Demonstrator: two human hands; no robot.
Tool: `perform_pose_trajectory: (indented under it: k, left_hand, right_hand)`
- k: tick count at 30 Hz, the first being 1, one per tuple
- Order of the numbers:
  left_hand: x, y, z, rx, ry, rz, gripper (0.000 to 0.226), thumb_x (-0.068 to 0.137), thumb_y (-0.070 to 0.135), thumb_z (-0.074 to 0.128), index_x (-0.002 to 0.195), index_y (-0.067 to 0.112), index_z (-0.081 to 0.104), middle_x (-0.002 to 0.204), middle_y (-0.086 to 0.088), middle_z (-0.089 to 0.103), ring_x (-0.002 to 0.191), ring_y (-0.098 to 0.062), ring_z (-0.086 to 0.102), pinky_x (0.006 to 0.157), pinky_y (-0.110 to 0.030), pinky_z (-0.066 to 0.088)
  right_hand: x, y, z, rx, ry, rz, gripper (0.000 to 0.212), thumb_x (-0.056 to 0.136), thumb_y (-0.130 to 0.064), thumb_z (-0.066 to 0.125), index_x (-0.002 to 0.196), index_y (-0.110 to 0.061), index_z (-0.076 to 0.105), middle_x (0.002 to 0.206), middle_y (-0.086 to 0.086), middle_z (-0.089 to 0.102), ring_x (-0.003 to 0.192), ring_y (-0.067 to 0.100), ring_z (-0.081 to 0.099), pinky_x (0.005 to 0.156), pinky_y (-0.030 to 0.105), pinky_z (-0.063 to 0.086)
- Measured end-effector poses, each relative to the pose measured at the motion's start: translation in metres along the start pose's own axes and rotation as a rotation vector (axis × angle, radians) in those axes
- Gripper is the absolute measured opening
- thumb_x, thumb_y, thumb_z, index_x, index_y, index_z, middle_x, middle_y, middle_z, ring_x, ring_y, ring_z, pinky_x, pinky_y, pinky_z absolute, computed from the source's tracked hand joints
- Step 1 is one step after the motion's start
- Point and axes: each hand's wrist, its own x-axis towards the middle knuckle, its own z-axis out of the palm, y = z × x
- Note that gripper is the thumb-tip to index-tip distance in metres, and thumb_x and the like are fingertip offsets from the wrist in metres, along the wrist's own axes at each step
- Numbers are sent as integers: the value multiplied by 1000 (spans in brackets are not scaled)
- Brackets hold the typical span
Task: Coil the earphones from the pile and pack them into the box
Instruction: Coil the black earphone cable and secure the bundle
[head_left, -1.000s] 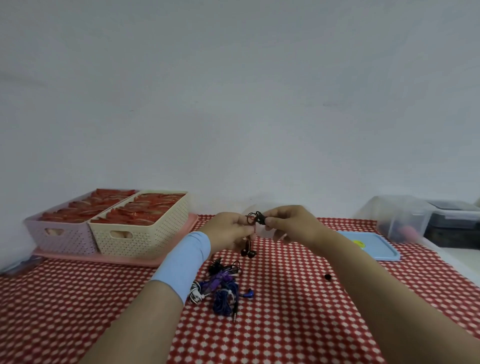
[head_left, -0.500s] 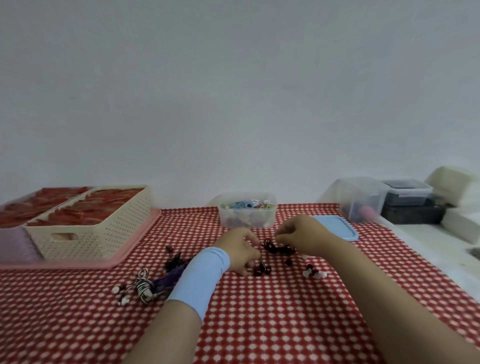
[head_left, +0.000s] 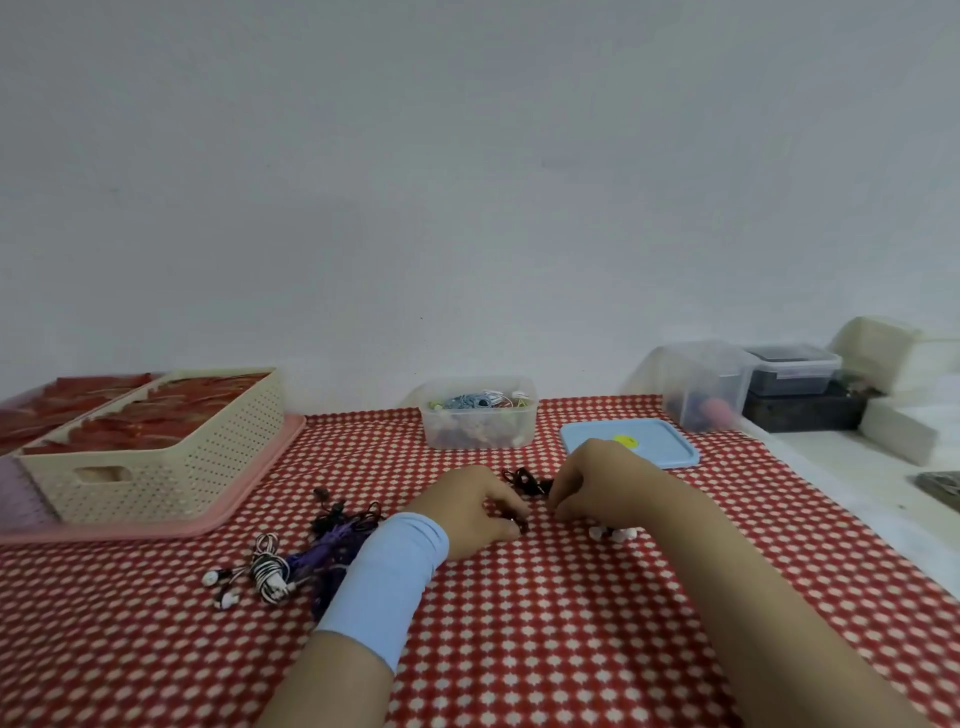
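The left hand (head_left: 470, 506) lies knuckles-up on the red checked tablecloth (head_left: 571, 623). Its fingers are curled in and pinch a dark bit of cable at their tips. Just at its 3 o'clock the right hand (head_left: 602, 486) is curled the same way, fingertips closed on the other end of the black earphone (head_left: 527, 480). That earphone lies bunched on the cloth between the two hands.

A pair of white earbuds (head_left: 615, 532) peeps out from under the right wrist at 6 o'clock. A pale blue wristband (head_left: 389, 571) wraps the left forearm, which crosses the near edge of the pile (head_left: 337, 530) of purple and black earphones at the left hand's 8 o'clock and hides part of it. A black-and-white striped set (head_left: 267, 569) lies wound up at the pile's left end.

At 12 o'clock from the hands stands the clear box (head_left: 480, 441), open, with coiled earphones inside. Its blue lid (head_left: 665, 441) lies flat at 1 o'clock, its near left corner hidden behind the right hand.

At 10 o'clock a cream basket (head_left: 156, 467) sits on a pink tray (head_left: 249, 499). At 2 o'clock, by the wall, are a clear tub (head_left: 701, 387) and dark containers (head_left: 795, 369).
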Motion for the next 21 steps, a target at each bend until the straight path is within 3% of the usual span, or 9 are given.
perform_pose_trajectory:
  k: [5, 9, 12, 17, 21]
  left_hand:
    - [-2, -3, 5, -48, 155, 16, 17, 91, 35, 67, 105, 32, 75, 97, 20, 54, 88, 0, 53, 85, -21, 41]
    - [-2, -2, 12, -443, 250, -90, 16, 100, 24, 53, 105, 24, 69, 80, 9, 65, 63, 1, 59, 61, -15, 44]
    - [-3, 1, 14, -674, 308, -135, 23, 103, 20, 45, 109, 20, 68, 88, 1, 70, 61, -8, 60, 50, -19, 43]
    - [-1, 0, 19, -914, 279, -113, 21, 103, 21, 49, 110, 17, 68, 87, -6, 71, 66, -15, 60, 51, -25, 45]
    - [0, 0, 21, -1057, 236, -126, 22, 101, 23, 54, 112, 15, 71, 89, -7, 72, 69, -14, 62, 55, -24, 49]
  right_hand:
    - [-4, 2, 6, 347, 146, -102, 15, 86, -16, 77, 94, -28, 81, 88, -16, 76, 81, 0, 69, 79, 21, 56]
    - [-14, -3, 6, 685, 160, -66, 8, 89, -14, 75, 95, -17, 79, 75, -6, 75, 53, 7, 58, 47, 17, 44]
    - [-15, -5, 8, 813, 108, -62, 9, 89, -16, 75, 97, -15, 79, 82, -2, 77, 50, 11, 54, 44, 22, 36]
    - [-12, -7, 13, 892, 70, -63, 10, 90, -18, 72, 97, -17, 80, 75, -2, 73, 53, 9, 51, 44, 20, 32]
    - [-11, -7, 15, 930, 47, -59, 13, 91, -18, 71, 101, -16, 79, 85, 4, 74, 53, 10, 50, 43, 19, 32]
